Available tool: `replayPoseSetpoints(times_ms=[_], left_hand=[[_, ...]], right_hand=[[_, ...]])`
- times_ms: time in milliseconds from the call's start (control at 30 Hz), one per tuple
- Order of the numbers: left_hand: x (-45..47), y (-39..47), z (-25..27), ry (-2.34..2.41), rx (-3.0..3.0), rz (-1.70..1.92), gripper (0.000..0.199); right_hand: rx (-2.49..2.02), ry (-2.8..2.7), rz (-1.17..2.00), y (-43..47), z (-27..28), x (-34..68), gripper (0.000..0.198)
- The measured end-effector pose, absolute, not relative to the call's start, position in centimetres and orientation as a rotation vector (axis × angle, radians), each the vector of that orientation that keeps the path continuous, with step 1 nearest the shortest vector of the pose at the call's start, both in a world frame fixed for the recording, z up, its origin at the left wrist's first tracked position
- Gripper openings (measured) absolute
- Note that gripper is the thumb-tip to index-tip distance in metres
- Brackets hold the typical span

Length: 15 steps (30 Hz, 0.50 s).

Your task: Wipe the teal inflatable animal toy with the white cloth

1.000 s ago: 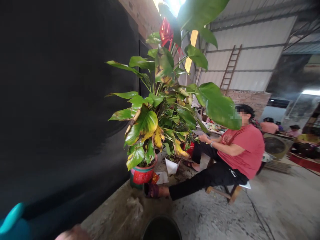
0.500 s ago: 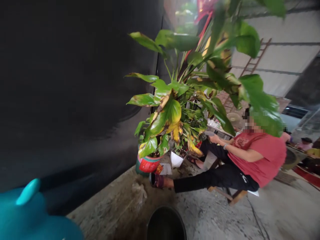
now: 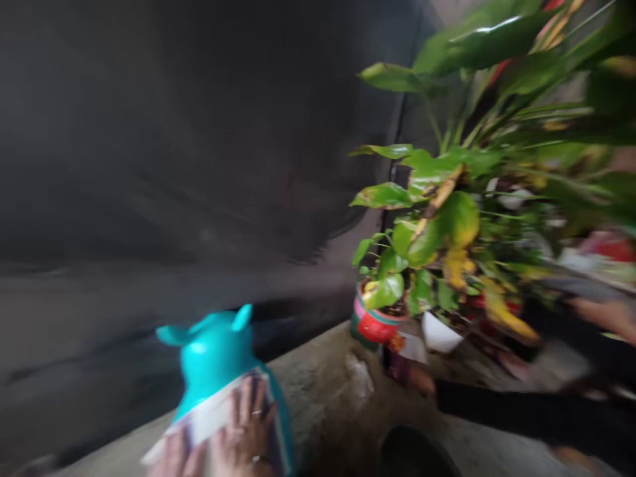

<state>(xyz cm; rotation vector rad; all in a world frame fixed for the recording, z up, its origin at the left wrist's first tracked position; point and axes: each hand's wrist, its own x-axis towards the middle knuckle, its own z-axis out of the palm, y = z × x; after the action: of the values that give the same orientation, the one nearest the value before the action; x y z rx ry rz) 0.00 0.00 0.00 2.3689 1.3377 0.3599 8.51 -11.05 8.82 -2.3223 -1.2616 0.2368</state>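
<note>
A glossy turquoise animal-shaped figure [image 3: 216,358] with two ear-like tips stands at the lower left, close to the dark wall. Over its back lies a white cloth [image 3: 203,419] with dark stripes. My right hand [image 3: 244,427], with a ring and a band at the wrist, rests flat on the cloth with its fingers spread. Beside it, my left hand [image 3: 176,456] also lies on the cloth, fingers apart, cut off by the bottom edge and blurred.
Potted leafy plants [image 3: 442,225] with yellowing leaves fill the right side. A red pot [image 3: 380,326] and a white pot [image 3: 441,332] stand on the concrete floor. A dark bucket [image 3: 415,454] is nearby. A seated person's leg [image 3: 521,411] stretches in from the right.
The view has swung left, so the plants and the person shift right. The turquoise figure now shows more fully, and both my hands and the cloth have come into view.
</note>
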Motion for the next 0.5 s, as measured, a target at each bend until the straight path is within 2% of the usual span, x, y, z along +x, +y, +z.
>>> replayPoseSetpoints(times_ms=[100,300,400,500], left_hand=[[-4.5,-0.7,2.6,1.397,2.340,0.179,0.071],[-8.2,-7.3,4.3,1.405,2.369,-0.026,0.062],[-9.6,-9.4,4.4,1.366,2.324,-0.042,0.061],[-9.7,-9.3,4.7,1.339,2.264,-0.011,0.062]], right_hand=[[-2.399,-1.030,0.317,-10.4,7.0,5.4,0.066],[-2.710,-1.006,0.083,-15.9,1.9,-0.7,0.055],[-2.764,-1.066,0.003,-18.4,2.1,-2.2,0.057],[-2.802,-1.055,0.102,-18.1,4.0,-1.7,0.061]])
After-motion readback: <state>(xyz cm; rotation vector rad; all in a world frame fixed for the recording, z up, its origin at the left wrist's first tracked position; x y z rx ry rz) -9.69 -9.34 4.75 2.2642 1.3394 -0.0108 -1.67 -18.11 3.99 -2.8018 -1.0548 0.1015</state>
